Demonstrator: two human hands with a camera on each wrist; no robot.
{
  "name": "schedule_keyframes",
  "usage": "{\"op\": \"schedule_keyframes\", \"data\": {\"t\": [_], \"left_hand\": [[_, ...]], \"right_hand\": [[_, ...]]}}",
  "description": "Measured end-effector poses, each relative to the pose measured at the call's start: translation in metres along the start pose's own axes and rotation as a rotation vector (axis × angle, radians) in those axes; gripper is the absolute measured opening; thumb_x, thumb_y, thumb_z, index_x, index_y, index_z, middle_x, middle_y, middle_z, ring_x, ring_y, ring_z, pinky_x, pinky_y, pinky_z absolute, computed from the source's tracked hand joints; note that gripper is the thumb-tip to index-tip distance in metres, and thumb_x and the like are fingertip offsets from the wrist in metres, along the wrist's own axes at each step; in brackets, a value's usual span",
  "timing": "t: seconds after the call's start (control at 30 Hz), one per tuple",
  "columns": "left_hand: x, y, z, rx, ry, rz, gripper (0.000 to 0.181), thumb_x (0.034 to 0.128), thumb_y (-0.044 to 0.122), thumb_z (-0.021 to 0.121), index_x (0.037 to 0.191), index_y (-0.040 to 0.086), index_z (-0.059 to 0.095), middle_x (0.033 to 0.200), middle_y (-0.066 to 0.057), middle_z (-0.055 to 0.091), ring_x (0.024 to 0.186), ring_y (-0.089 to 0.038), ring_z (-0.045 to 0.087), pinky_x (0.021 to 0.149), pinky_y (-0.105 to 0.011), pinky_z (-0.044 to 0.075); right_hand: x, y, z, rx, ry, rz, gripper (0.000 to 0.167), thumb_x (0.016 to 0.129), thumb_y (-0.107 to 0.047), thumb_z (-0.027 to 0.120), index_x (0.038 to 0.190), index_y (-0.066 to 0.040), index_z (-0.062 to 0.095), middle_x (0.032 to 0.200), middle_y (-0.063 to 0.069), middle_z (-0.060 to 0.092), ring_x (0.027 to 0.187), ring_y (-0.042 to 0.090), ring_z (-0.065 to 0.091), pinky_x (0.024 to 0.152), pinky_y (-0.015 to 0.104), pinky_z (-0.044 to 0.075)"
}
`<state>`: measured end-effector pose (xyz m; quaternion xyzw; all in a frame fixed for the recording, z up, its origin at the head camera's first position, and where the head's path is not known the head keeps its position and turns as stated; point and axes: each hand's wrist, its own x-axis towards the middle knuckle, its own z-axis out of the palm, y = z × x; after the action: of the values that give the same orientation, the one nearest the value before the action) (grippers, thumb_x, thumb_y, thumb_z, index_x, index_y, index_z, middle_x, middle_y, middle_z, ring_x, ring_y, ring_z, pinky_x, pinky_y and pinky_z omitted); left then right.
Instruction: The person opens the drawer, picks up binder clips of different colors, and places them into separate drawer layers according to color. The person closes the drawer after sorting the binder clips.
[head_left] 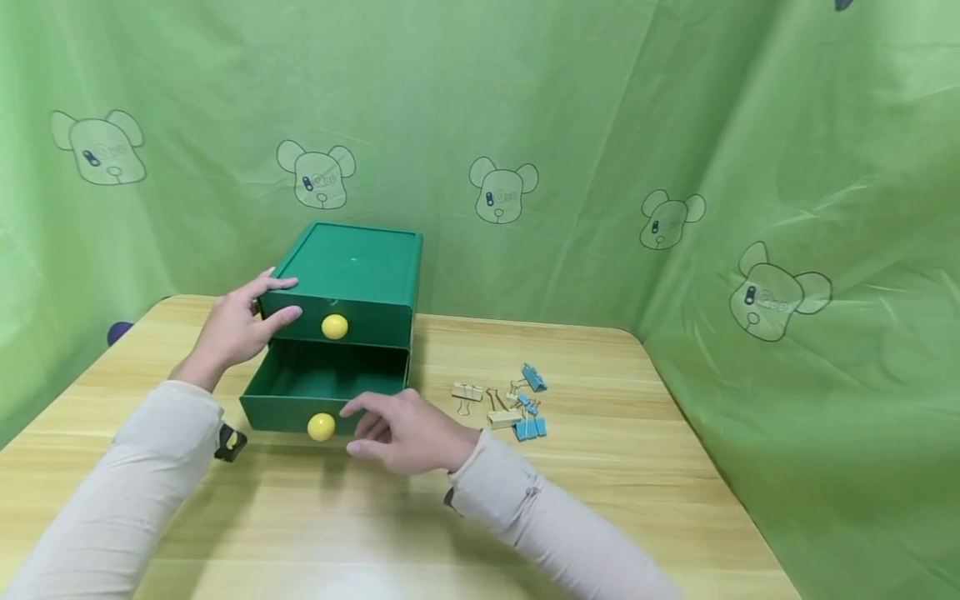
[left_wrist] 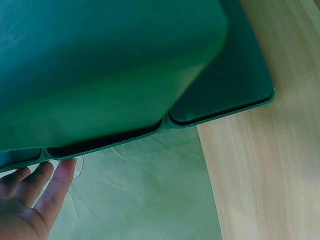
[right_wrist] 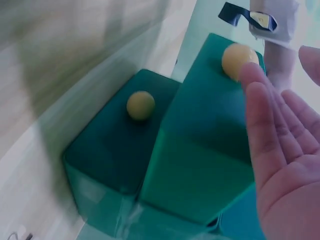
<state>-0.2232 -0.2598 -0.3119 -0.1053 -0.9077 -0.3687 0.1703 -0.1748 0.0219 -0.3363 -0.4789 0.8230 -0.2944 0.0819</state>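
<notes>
A green drawer cabinet (head_left: 352, 262) with yellow ball knobs stands on the table. One drawer (head_left: 281, 410) is pulled out below the top one, its visible inside bare. My left hand (head_left: 236, 325) rests at the cabinet's upper left front corner, thumb on the front, a finger across the top. In the left wrist view its straight fingers (left_wrist: 60, 187) touch the cabinet's rim. My right hand (head_left: 412, 429) is beside the pulled-out drawer's knob (head_left: 321, 427), fingers loosely bent. The right wrist view shows fingertips overlapping that knob (right_wrist: 237, 60); contact is unclear.
Several binder clips, white (head_left: 504, 418) and blue (head_left: 534, 377), lie right of the cabinet. Another yellow knob (right_wrist: 140, 105) sits on a pushed-in drawer on the table side. A green curtain (head_left: 585, 167) with bear drawings hangs behind and at the right of the wooden table (head_left: 600, 467).
</notes>
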Motion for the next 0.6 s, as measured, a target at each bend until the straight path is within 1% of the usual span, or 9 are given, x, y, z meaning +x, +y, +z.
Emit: {"op": "schedule_keyframes", "data": {"t": [0.17, 0.3, 0.33, 0.47, 0.53, 0.6], "left_hand": [[0.000, 0.000, 0.000, 0.001, 0.004, 0.000, 0.053, 0.0959, 0.035, 0.062, 0.140, 0.007, 0.051, 0.155, -0.020, 0.025, 0.129, -0.054, 0.035, 0.100, -0.065, 0.033], [0.000, 0.000, 0.000, 0.002, 0.004, 0.003, 0.053, 0.0961, 0.035, 0.062, 0.140, 0.007, 0.051, 0.155, -0.021, 0.025, 0.128, -0.055, 0.035, 0.099, -0.066, 0.033], [-0.001, 0.000, 0.000, 0.000, 0.005, 0.003, 0.053, 0.0962, 0.035, 0.061, 0.140, 0.007, 0.051, 0.155, -0.021, 0.025, 0.127, -0.054, 0.037, 0.099, -0.065, 0.034], [-0.001, 0.001, 0.000, -0.003, 0.005, 0.002, 0.053, 0.0964, 0.035, 0.061, 0.140, 0.006, 0.050, 0.155, -0.021, 0.024, 0.126, -0.054, 0.038, 0.098, -0.065, 0.034], [-0.002, 0.002, 0.000, -0.003, 0.005, 0.002, 0.053, 0.0965, 0.035, 0.061, 0.140, 0.006, 0.050, 0.155, -0.021, 0.024, 0.126, -0.054, 0.038, 0.098, -0.065, 0.034], [-0.001, 0.002, 0.000, 0.000, 0.004, 0.003, 0.053, 0.0963, 0.035, 0.061, 0.140, 0.006, 0.050, 0.155, -0.021, 0.025, 0.128, -0.055, 0.035, 0.099, -0.066, 0.032]], "right_hand": [[-0.010, 0.003, -0.010, 0.049, 0.069, 0.025, 0.022, 0.092, -0.014, 0.068, 0.111, -0.002, 0.064, 0.089, 0.000, 0.069, 0.076, -0.001, 0.061, 0.070, 0.013, 0.051], [-0.020, 0.007, -0.017, 0.054, 0.125, 0.051, 0.013, 0.093, -0.014, 0.067, 0.101, -0.005, 0.064, 0.084, -0.002, 0.066, 0.072, 0.002, 0.060, 0.068, 0.017, 0.052], [-0.022, 0.008, -0.019, 0.051, 0.140, 0.053, 0.011, 0.093, -0.014, 0.067, 0.099, -0.006, 0.064, 0.083, -0.003, 0.065, 0.071, 0.002, 0.059, 0.068, 0.018, 0.052], [-0.029, 0.017, -0.024, 0.020, 0.192, 0.060, 0.009, 0.092, -0.013, 0.068, 0.095, -0.006, 0.063, 0.081, -0.003, 0.064, 0.069, 0.005, 0.058, 0.066, 0.020, 0.052], [-0.033, 0.023, -0.025, -0.011, 0.216, 0.069, 0.010, 0.092, -0.013, 0.067, 0.095, -0.004, 0.063, 0.080, -0.003, 0.064, 0.069, 0.005, 0.058, 0.065, 0.020, 0.052], [-0.037, 0.029, -0.026, -0.062, 0.245, 0.079, 0.011, 0.092, -0.013, 0.068, 0.095, -0.004, 0.062, 0.080, -0.002, 0.063, 0.070, 0.006, 0.059, 0.065, 0.020, 0.052]]}}
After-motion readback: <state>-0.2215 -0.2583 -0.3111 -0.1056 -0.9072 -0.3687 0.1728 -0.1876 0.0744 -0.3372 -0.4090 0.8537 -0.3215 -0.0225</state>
